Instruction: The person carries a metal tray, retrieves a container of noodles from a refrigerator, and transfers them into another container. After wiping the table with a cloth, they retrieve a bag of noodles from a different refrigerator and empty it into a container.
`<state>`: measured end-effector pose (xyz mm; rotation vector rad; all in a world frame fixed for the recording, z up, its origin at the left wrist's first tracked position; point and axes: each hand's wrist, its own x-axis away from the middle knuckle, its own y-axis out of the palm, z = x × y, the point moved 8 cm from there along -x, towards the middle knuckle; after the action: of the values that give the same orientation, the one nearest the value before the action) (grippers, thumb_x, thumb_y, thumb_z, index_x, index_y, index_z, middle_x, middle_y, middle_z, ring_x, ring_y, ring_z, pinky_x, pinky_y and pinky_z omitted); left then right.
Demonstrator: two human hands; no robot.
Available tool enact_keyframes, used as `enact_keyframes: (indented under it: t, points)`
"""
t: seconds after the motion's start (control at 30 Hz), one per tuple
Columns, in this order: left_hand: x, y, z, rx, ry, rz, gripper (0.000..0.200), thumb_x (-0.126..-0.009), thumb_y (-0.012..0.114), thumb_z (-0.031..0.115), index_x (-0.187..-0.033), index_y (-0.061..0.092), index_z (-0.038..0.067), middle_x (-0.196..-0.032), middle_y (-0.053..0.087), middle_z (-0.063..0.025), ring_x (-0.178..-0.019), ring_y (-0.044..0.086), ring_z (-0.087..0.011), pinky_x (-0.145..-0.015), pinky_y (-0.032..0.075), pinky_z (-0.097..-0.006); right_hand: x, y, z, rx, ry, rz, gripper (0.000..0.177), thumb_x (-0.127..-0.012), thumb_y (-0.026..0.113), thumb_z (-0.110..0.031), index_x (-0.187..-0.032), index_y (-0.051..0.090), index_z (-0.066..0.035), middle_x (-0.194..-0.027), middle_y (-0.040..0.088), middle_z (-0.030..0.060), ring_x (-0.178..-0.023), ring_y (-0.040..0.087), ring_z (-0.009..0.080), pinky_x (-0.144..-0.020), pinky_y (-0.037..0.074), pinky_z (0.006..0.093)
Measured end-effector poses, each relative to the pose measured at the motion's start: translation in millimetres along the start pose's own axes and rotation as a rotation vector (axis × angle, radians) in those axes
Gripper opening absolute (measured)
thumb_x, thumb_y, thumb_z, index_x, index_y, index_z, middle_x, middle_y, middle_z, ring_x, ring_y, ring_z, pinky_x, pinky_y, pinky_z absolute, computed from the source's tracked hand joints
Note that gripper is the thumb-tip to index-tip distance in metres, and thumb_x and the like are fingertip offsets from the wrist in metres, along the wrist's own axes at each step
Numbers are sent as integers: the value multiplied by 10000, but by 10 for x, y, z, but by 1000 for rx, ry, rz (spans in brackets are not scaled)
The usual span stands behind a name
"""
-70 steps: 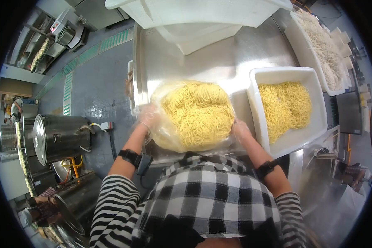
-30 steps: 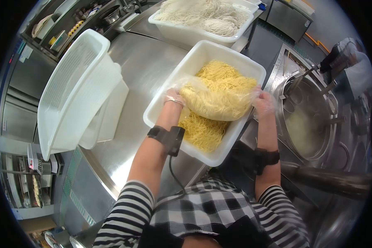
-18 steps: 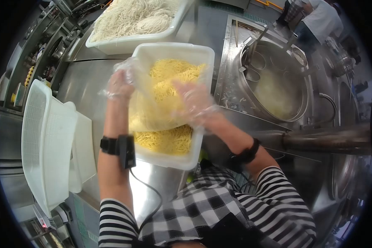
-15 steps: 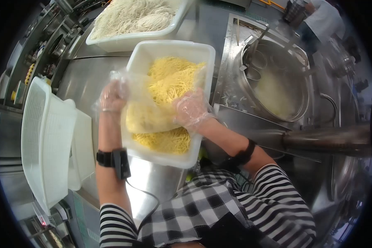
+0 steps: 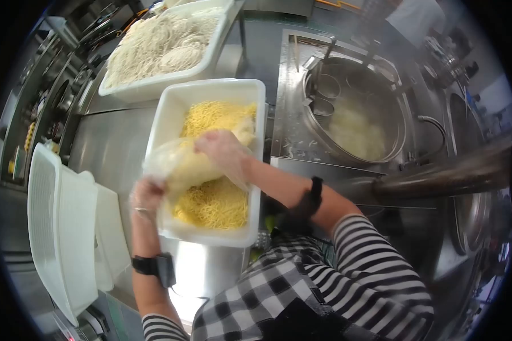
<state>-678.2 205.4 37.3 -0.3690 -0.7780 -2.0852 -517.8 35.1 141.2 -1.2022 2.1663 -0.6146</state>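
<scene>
A white rectangular tub (image 5: pixel 255 170) on the steel counter holds yellow noodles (image 5: pixel 216 204). Above the noodles a translucent plastic bag (image 5: pixel 190 162), with something yellow in or behind it, is stretched between my hands. My left hand (image 5: pixel 148 194), in a clear glove, is closed on the bag at the tub's left edge. My right hand (image 5: pixel 221 149), also gloved and blurred, pinches the bag over the middle of the tub.
A second tub (image 5: pixel 207 67) of pale noodles stands behind. White baskets (image 5: pixel 68 227) lean at the left. To the right a large steaming pot (image 5: pixel 358 122) holds strainers. A person in light clothing (image 5: pixel 418 20) is at the upper right.
My left hand has moved down toward me. My right hand has shifted left over the tub. The bag has changed shape between them, and the whole view has shifted.
</scene>
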Motion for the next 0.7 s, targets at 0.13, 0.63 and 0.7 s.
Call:
enact_keyframes:
  t: [0.13, 0.63, 0.7]
  points:
    - [-379, 742, 697, 495, -37, -528, 229, -709, 541, 30, -912, 470, -48, -818, 541, -116, -680, 523, -188, -513, 446, -236, -405, -406, -294, 519, -264, 105, 286, -693, 528, -16, -969, 509, -90, -788, 566, 40, -758, 533, 134, -630, 431, 254]
    - [-483, 1016, -29, -1822, 876, 170, 413, -755, 567, 291, -1132, 500, 137, -1106, 492, -228, -1051, 434, -352, -898, 335, -406, 1017, -215, 125, 4, -12, 48, 256, -766, 490, -154, -990, 501, -32, -772, 541, 157, -724, 547, 301, -623, 440, 388]
    - [-524, 1067, -6, -1825, 783, 182, 393, -769, 541, 303, -1123, 509, 134, -1048, 540, -197, -1052, 432, -349, -910, 318, -403, 1972, -51, 453, 62, 111, -238, 220, -790, 456, -158, -928, 575, -35, -827, 598, 144, -718, 578, 278, -666, 462, 348]
